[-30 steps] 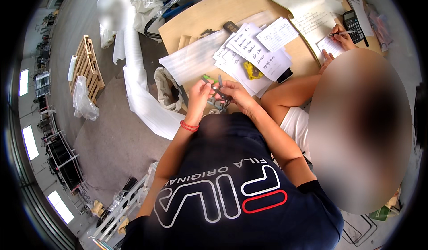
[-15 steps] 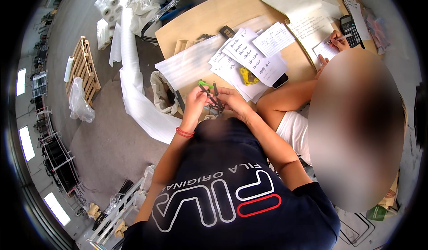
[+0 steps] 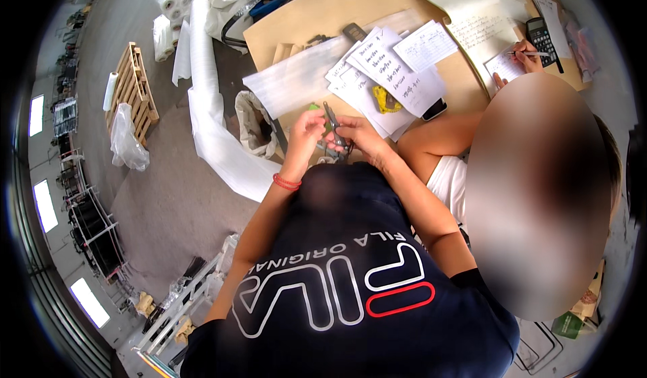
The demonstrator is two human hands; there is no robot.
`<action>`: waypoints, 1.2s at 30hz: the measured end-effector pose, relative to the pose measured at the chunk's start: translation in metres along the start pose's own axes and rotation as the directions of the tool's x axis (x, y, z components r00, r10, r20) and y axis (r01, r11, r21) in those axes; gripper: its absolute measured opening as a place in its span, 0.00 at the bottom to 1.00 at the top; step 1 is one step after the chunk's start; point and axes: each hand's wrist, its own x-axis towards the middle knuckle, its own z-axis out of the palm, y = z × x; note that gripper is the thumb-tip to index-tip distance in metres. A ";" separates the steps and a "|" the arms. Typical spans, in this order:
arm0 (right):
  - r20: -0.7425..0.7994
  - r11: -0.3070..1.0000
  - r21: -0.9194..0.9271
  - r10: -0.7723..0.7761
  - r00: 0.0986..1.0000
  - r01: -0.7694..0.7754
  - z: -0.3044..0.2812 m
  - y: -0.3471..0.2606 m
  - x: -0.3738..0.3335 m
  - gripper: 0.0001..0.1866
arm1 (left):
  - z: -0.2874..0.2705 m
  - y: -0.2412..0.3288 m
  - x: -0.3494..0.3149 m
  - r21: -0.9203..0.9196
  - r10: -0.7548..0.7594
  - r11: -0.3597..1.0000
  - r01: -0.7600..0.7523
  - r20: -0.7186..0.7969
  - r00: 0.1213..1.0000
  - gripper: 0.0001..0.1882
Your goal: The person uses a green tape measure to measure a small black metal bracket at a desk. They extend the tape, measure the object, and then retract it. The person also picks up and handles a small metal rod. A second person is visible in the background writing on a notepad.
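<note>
Above the near table edge, my right hand (image 3: 362, 135) closes round a slim dark scissor-like tool (image 3: 330, 116) that points up and away; its exact kind is hard to make out. Just left of it is my left hand (image 3: 304, 134), with a red band on the wrist and its fingers bent together. A small bright green piece (image 3: 314, 107) shows at the left fingertips, and whether they grip it is unclear. More dark and grey parts below the right fingers are mostly hidden.
Handwritten sheets (image 3: 396, 68), a yellow roll (image 3: 385, 100) and a phone (image 3: 435, 110) lie on the wooden table (image 3: 296, 31). A co-worker's hand (image 3: 528, 55) writes beside a calculator (image 3: 542, 39). A lined bin (image 3: 253, 125) and white foam sheeting (image 3: 210, 128) stand at left.
The dark tool's two arms, spread apart before, now lie together and point up in my right hand. My left hand has drawn slightly away from it. The whole view has shifted a little.
</note>
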 end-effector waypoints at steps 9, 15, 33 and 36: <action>0.066 1.000 0.001 -0.003 0.998 0.003 0.003 0.001 0.001 0.15 | 0.001 0.006 -0.003 -0.134 -0.041 0.989 0.061 0.153 0.987 0.12; 0.045 1.000 -0.002 0.006 0.999 -0.005 0.006 0.001 0.000 0.16 | -0.002 0.005 -0.003 -0.112 -0.081 0.989 0.094 0.119 0.990 0.11; 0.020 0.999 0.028 0.023 1.000 -0.024 0.005 0.002 -0.001 0.12 | -0.004 -0.001 -0.002 -0.123 -0.105 0.987 0.106 0.018 0.994 0.08; -0.065 0.998 0.047 0.035 0.997 -0.032 0.004 0.003 0.001 0.13 | -0.001 0.004 -0.004 -0.178 -0.132 0.975 0.129 -0.005 0.991 0.08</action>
